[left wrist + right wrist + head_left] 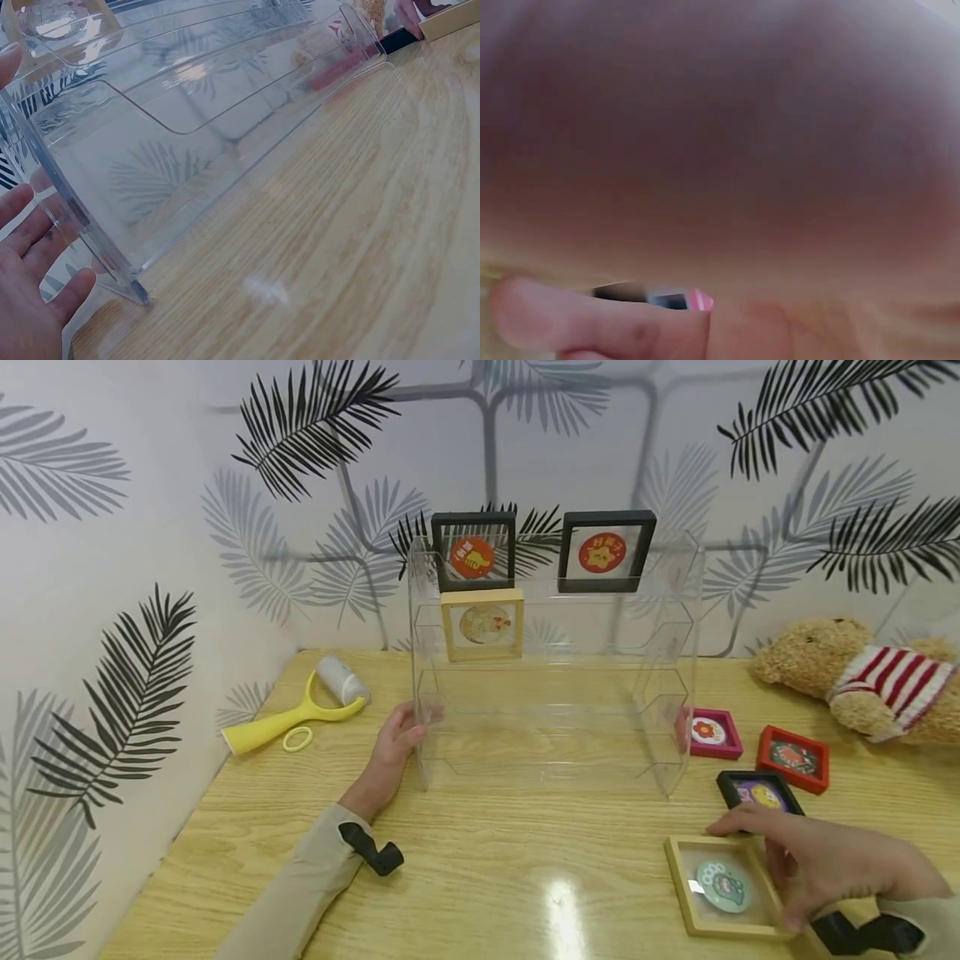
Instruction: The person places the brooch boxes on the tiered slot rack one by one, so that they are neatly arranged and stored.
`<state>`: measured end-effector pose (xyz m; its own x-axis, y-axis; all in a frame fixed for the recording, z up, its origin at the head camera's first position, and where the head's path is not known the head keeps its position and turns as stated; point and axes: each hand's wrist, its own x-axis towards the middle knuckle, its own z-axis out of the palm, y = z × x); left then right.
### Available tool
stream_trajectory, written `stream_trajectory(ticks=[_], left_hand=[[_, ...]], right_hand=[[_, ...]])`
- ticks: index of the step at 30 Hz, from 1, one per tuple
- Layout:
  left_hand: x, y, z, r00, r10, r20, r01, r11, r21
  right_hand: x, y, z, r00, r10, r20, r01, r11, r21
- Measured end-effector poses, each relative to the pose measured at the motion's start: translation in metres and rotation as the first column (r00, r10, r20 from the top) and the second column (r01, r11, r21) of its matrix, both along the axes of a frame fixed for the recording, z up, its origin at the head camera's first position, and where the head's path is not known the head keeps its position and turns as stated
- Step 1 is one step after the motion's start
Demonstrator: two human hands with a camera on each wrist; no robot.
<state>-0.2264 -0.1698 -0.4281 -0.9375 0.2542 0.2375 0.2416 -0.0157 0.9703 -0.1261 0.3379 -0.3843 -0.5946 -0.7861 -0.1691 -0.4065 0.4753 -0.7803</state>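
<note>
A clear tiered display rack stands upright on the table. My left hand rests against its left side panel, fingers spread and fairly straight in the left wrist view. At the front right, my right hand holds a light-wood photo frame across opposite edges, thumb at the near edge and fingers at the far one. A pale green round piece shows inside that frame. My palm fills most of the right wrist view, hiding the grip. On the rack sit two black frames and a light-wood frame.
Beyond my right hand lie a black frame, a red frame and a magenta frame. A teddy bear lies at the far right. A yellow-handled roller and yellow ring are at left. A patterned wall borders the table.
</note>
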Motion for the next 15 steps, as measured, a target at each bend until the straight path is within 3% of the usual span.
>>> stream_trajectory(ticks=[2, 5, 7, 11, 15], left_hand=[[0.000, 0.001, 0.000, 1.000, 0.005, 0.001, -0.005, 1.000, 0.003], [0.000, 0.001, 0.001, 1.000, 0.012, -0.005, -0.012, 1.000, 0.010], [-0.001, 0.001, 0.002, 1.000, 0.011, -0.004, -0.011, 1.000, 0.011], [-0.001, 0.001, 0.000, 1.000, 0.008, 0.003, -0.008, 1.000, 0.014], [-0.002, 0.001, -0.004, 1.000, 0.007, 0.007, -0.008, 1.000, 0.008]], right_hand=[[0.002, 0.001, -0.005, 0.993, 0.036, -0.112, -0.039, 0.999, -0.032], [0.005, 0.001, -0.013, 0.958, 0.052, -0.284, -0.066, 0.997, -0.041], [0.006, 0.001, -0.017, 0.937, 0.050, -0.347, -0.061, 0.998, -0.022], [0.008, 0.003, -0.022, 0.954, 0.038, -0.296, -0.033, 0.999, 0.023], [0.013, 0.002, -0.022, 0.976, -0.036, -0.213, 0.061, 0.992, 0.111]])
